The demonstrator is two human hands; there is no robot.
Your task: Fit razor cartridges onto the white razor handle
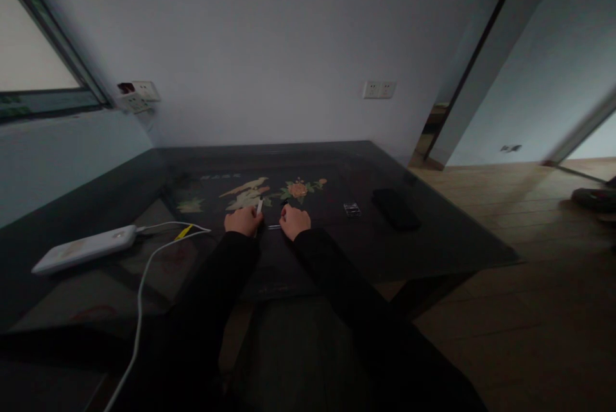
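Note:
My left hand is closed over the dark glossy table, gripping a slim white stick-like piece that points up and away from me. Just to its right, my right hand has its fingers pinched together. A small dark bit shows at those fingertips, too dim to identify. Between the hands lie thin shiny metal pieces, their right end close to or under my right fingers. Farther right sits a small shiny clear packet with slim things that I cannot make out.
A black phone-like slab lies on the right of the table. To the left rests a white power bank, its white cable hanging over the near edge. A wall with sockets stands behind.

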